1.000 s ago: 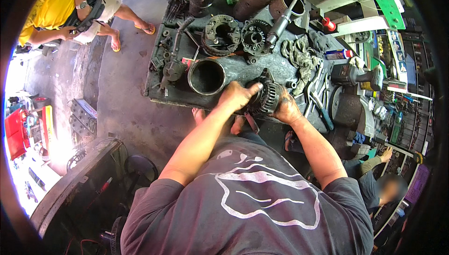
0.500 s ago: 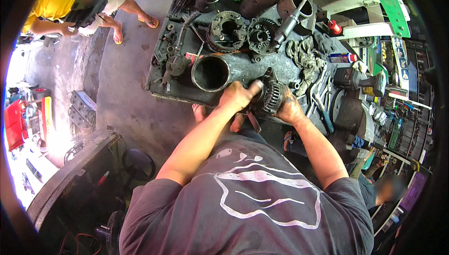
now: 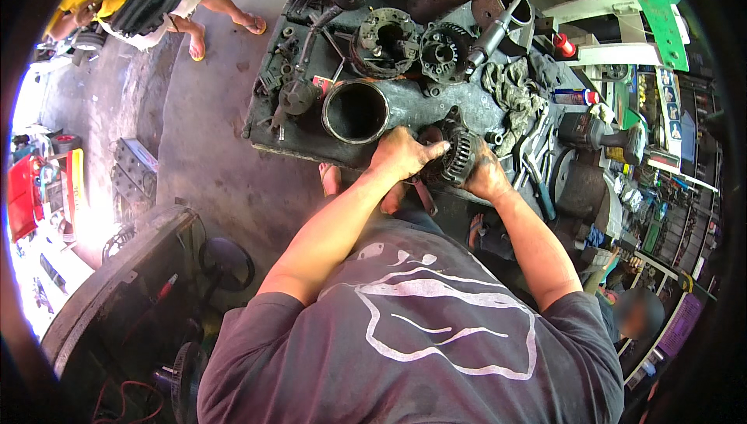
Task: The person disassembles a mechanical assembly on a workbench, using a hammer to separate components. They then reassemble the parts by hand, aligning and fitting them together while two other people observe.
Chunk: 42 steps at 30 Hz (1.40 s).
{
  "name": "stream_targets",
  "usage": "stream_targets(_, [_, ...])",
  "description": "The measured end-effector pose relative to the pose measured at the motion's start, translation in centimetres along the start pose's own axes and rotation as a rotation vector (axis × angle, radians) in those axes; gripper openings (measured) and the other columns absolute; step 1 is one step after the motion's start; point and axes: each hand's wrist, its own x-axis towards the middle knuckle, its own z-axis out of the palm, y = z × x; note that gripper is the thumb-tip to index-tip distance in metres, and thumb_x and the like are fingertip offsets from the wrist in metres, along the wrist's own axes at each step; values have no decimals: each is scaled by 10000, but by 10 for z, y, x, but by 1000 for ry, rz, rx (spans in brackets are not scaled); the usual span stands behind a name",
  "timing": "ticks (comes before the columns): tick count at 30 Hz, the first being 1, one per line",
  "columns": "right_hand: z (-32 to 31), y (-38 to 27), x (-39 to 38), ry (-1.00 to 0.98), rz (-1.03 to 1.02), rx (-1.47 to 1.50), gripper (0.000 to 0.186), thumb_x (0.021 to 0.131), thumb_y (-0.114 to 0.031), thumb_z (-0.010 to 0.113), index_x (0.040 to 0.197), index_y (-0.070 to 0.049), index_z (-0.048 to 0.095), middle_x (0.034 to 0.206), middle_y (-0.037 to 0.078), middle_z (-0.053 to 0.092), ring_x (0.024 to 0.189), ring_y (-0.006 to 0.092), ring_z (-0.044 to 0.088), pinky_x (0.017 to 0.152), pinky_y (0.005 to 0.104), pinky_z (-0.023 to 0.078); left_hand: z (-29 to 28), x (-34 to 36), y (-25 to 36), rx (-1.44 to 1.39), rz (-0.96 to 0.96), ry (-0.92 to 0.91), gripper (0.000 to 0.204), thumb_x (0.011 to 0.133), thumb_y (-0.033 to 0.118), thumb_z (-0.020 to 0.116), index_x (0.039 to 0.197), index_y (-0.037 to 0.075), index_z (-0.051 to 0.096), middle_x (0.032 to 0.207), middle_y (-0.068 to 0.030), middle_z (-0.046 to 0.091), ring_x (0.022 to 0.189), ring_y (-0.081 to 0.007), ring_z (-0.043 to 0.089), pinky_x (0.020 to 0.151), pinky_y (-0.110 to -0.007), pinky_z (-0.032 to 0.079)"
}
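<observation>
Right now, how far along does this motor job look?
Partway, it seems. Already apart: two round housings lie on the workbench. In hand: left hand and right hand grip a finned round part. Left: the loose pieces are still separate.

Spray can [image 3: 574,96]: you see a slim cylinder lying on its side at the right end of the workbench [image 3: 405,105], white and blue with a red band near its cap.
Small label [image 3: 321,82]: a little red and white tag lies just left of the open metal cylinder [image 3: 355,111] in front of you.
Red bottle [image 3: 563,44]: a small red container stands near the bench's far right corner, under the green beam.
Printed strip [image 3: 667,101]: to your right, a narrow upright card with blue and white panels hangs beside the shelves.
Purple package [image 3: 683,323]: at the lower right edge, a flat purple box, too blurred to tell more.
</observation>
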Motion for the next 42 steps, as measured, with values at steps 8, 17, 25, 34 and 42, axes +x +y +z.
stream_targets(8, [0,-7,-5,63,64,56,850,741,-362,959,1452,-57,606,1428,196,642,1343,400,601,1150,472,504,-16,8,-21,92,592,-26,894,705,364,972,1458,28,625,1451,-250,643,1386,-410,607,1181,-469,490])
stream_targets(17, [0,-1,-3,91,-66,37,705,784,-281,910,1389,-25,652,1371,202,683,1299,407,626,1152,478,488,-7,3,3,236,-22,12,811,797,610,870,1348,34,721,1279,-287,742,1277,-397,698,1112,-477,537])
stream_targets(25, [7,5,-3,122,-63,66,707,754,-253,942,1363,-30,663,1336,185,692,1251,391,646,1109,460,519,-9,14,-13,13,437,-23,788,830,468,863,1456,51,633,1373,-264,700,1340,-404,649,1139,-472,516])
stream_targets(34, [10,11,-3,68,-60,-28,882,709,-345,977,1451,-51,603,1391,214,643,1285,426,628,1122,479,524,-17,16,-23,232,749,8,907,734,353,923,1513,50,570,1318,-288,690,1267,-482,665,1091,-509,539])
stream_targets(42, [1,-8,-5,192,-113,96,734,764,-250,934,1397,-18,646,1375,214,678,1310,403,620,1159,478,486,-6,2,-13,-81,296,-14,835,755,403,902,1445,23,626,1388,-244,694,1313,-388,661,1147,-444,514])
